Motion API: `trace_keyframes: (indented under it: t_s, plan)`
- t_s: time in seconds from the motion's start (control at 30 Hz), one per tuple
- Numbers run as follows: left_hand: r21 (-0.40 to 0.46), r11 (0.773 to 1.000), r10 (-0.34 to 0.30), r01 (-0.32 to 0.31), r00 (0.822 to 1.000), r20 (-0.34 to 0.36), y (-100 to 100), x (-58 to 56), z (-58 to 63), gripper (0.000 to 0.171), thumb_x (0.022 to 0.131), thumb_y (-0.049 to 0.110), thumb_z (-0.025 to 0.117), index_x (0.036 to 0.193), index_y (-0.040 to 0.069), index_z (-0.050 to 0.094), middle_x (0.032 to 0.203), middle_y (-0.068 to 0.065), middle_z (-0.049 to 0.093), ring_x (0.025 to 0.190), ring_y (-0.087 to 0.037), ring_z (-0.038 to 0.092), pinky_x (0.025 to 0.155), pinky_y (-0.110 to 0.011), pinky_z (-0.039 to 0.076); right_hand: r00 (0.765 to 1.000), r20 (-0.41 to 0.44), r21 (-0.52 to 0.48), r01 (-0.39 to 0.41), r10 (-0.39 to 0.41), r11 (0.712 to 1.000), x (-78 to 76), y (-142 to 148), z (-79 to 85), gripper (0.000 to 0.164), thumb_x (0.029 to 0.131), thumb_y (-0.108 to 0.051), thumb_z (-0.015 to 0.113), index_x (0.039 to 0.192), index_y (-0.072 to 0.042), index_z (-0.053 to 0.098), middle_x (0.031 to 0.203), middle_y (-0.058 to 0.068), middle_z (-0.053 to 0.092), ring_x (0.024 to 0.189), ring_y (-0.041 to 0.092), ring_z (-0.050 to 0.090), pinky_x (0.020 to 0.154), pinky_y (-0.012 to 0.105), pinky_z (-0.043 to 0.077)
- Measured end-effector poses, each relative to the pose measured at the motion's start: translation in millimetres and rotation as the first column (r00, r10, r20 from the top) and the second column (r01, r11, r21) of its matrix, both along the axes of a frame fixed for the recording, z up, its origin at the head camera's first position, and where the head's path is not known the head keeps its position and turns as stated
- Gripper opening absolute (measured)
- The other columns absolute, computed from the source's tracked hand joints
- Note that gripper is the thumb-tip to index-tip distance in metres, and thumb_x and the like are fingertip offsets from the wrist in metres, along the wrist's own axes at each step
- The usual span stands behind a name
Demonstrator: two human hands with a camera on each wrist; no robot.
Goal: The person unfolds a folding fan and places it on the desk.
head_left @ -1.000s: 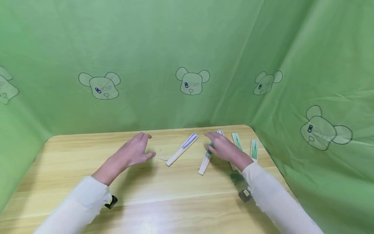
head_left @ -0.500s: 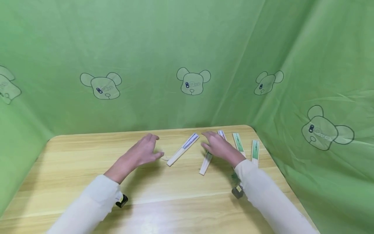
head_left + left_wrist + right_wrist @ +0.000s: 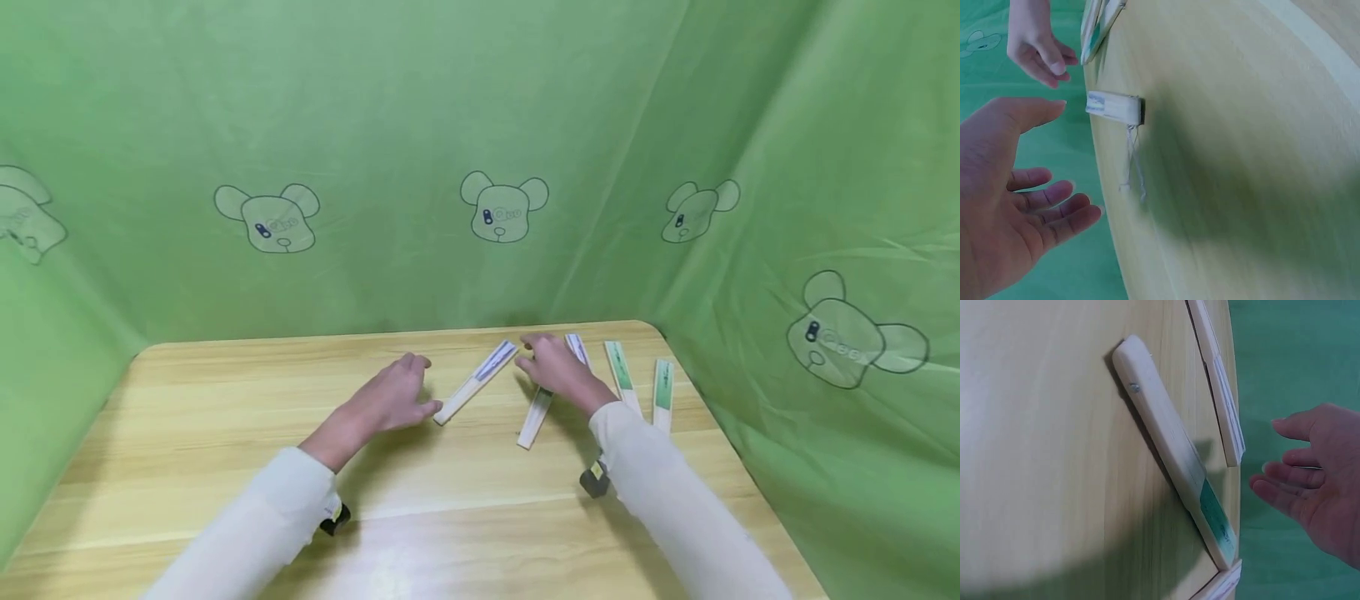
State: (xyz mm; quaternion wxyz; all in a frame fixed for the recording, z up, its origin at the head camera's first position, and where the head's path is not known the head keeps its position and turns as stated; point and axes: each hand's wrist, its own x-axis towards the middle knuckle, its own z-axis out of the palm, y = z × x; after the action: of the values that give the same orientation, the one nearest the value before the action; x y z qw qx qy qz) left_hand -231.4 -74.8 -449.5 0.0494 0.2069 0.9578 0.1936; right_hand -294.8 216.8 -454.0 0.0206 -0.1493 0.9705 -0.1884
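Observation:
A folded hand fan with a purple-blue paper part (image 3: pixel 476 383) lies slanted on the table in the head view. My left hand (image 3: pixel 397 396) hovers by its near end, thumb and fingers spread apart and holding nothing. In the left wrist view that fan (image 3: pixel 1114 107) shows end-on, with a string loop (image 3: pixel 1132 156) hanging from it. Above a folded green fan (image 3: pixel 534 421) is my right hand (image 3: pixel 557 368), which covers part of it. Its fingers are loosely bent, and the right wrist view shows a gap between this hand and the green fan (image 3: pixel 1169 437).
Further right on the wooden table (image 3: pixel 225 433) lie another purple fan (image 3: pixel 577 346) and two green fans (image 3: pixel 621 375), all folded. Green cloth (image 3: pixel 390 275) printed with bear heads hangs behind the table and at its sides.
My left hand has moved right, closer to the purple-blue fan. My right hand has drifted a little left relative to the fans. The fans stay in place.

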Motion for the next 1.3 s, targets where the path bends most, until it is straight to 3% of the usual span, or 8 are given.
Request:
trace_keyframes:
  t_s: [0.13, 0.33, 0.57, 0.7, 0.93, 1.07, 1.2, 1.3]
  plan:
    - [0.004, 1.0, -0.011, 0.011, 1.0, -0.012, 6.9, -1.6, -6.3, 0.076, 0.086, 0.044, 0.071, 0.14, -0.002, 0.043, 0.125, -0.018, 0.058, 0.106, -0.028, 0.062, 0.098, -0.04, 0.06, 0.998, 0.049, -0.034, 0.051, -0.049, 0.998, -8.0, 1.0, -3.9, 0.049, 0.096, -0.024, 0.062, 0.136, 0.002, 0.052, 0.131, 0.026, 0.061, 0.103, 0.036, 0.069, 0.071, 0.034, 0.066]
    - [0.005, 1.0, -0.01, 0.01, 1.0, -0.007, 15.8, -3.0, -10.2, 0.075, 0.086, 0.042, 0.072, 0.139, -0.003, 0.044, 0.121, -0.017, 0.058, 0.1, -0.026, 0.061, 0.095, -0.037, 0.06, 0.995, 0.06, -0.038, 0.076, -0.074, 0.996, -20.0, 0.8, -8.6, 0.048, 0.097, -0.027, 0.06, 0.136, 0.001, 0.053, 0.132, 0.022, 0.062, 0.115, 0.037, 0.065, 0.097, 0.046, 0.06]
    - [0.009, 1.0, -0.017, 0.017, 1.0, 0.01, 25.4, -4.4, -13.6, 0.074, 0.087, 0.039, 0.071, 0.139, -0.005, 0.043, 0.115, -0.016, 0.059, 0.091, -0.022, 0.058, 0.088, -0.034, 0.06, 0.986, 0.12, -0.055, 0.125, -0.118, 0.991, -29.1, -2.9, -13.0, 0.049, 0.097, -0.028, 0.06, 0.137, 0.0, 0.053, 0.132, 0.021, 0.062, 0.097, 0.031, 0.066, 0.076, 0.038, 0.062]
    - [0.005, 1.0, -0.011, 0.011, 1.0, 0.014, 29.7, -4.9, -15.0, 0.071, 0.087, 0.038, 0.071, 0.137, -0.005, 0.045, 0.112, -0.014, 0.059, 0.088, -0.019, 0.056, 0.085, -0.032, 0.06, 0.987, 0.104, -0.038, 0.125, -0.12, 0.991, -32.8, -3.8, -15.6, 0.047, 0.097, -0.026, 0.059, 0.135, 0.001, 0.055, 0.13, 0.021, 0.063, 0.106, 0.032, 0.065, 0.088, 0.04, 0.062]
    - [-0.02, 1.0, -0.023, 0.023, 1.0, 0.02, 39.1, -4.3, -19.8, 0.063, 0.087, 0.034, 0.072, 0.129, -0.008, 0.051, 0.105, -0.013, 0.058, 0.081, -0.017, 0.054, 0.076, -0.027, 0.059, 0.976, 0.175, -0.092, 0.144, -0.127, 0.985, -34.7, -3.6, -22.1, 0.047, 0.097, -0.022, 0.059, 0.136, 0.003, 0.052, 0.126, 0.022, 0.064, 0.073, 0.018, 0.06, 0.062, 0.026, 0.057]
    - [-0.045, 0.998, -0.034, 0.035, 0.999, 0.021, 45.5, -5.0, -24.0, 0.057, 0.087, 0.033, 0.072, 0.123, -0.007, 0.054, 0.098, -0.011, 0.057, 0.076, -0.017, 0.052, 0.069, -0.024, 0.056, 0.976, 0.176, -0.102, 0.146, -0.126, 0.984, -35.5, -3.9, -25.1, 0.045, 0.097, -0.021, 0.059, 0.135, 0.003, 0.054, 0.12, 0.021, 0.066, 0.064, 0.012, 0.054, 0.055, 0.02, 0.05]
    - [-0.064, 0.997, -0.037, 0.037, 0.999, 0.009, 49.8, -4.8, -27.1, 0.049, 0.087, 0.029, 0.071, 0.116, -0.007, 0.057, 0.091, -0.009, 0.055, 0.073, -0.017, 0.051, 0.063, -0.023, 0.054, 0.982, 0.151, -0.09, 0.126, -0.111, 0.988, -37.3, -4.8, -27.5, 0.025, 0.098, -0.021, 0.058, 0.103, 0.003, 0.064, 0.086, 0.015, 0.067, 0.057, 0.011, 0.047, 0.048, 0.019, 0.042]
    - [-0.075, 0.996, -0.038, 0.037, 0.999, -0.006, 51.7, -4.3, -29.2, 0.039, 0.086, 0.025, 0.07, 0.107, -0.006, 0.058, 0.086, -0.009, 0.053, 0.069, -0.018, 0.05, 0.057, -0.023, 0.052, 0.985, 0.139, -0.08, 0.112, -0.1, 0.99, -39.7, -5.0, -30.2, 0.028, 0.098, -0.021, 0.057, 0.075, -0.005, 0.052, 0.061, 0.004, 0.05, 0.052, 0.011, 0.041, 0.045, 0.02, 0.036]
